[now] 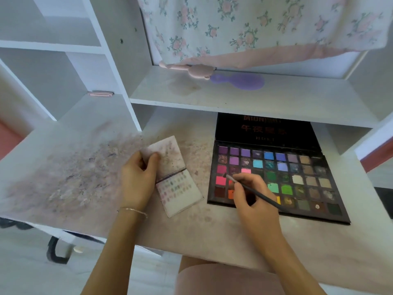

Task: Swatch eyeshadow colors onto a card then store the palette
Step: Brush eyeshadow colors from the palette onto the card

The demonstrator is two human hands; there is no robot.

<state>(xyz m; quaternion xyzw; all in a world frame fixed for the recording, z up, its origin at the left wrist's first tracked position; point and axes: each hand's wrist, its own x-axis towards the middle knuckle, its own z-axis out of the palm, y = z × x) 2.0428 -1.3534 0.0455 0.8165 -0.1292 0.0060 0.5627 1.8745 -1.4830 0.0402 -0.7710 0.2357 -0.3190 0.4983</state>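
Note:
A black eyeshadow palette [302, 175] lies open on the desk at the right, its lid leaning back under the shelf, with several rows of coloured pans. My right hand [253, 199] grips a thin dark brush [251, 189], whose tip rests at the pink pans in the palette's left columns. A folded white swatch card [176, 177] lies left of the palette, its lower half covered with small colour dabs. My left hand [138, 177] holds the card's upper left edge, thumb and fingers pinching it.
The white desk [74, 167] is smeared with powder stains on the left. A shelf [244, 96] above the palette carries a purple hairbrush [240, 80] and a pink object [191, 70]. Floral cloth hangs behind. Cubby dividers stand at the left. A pink stool is below.

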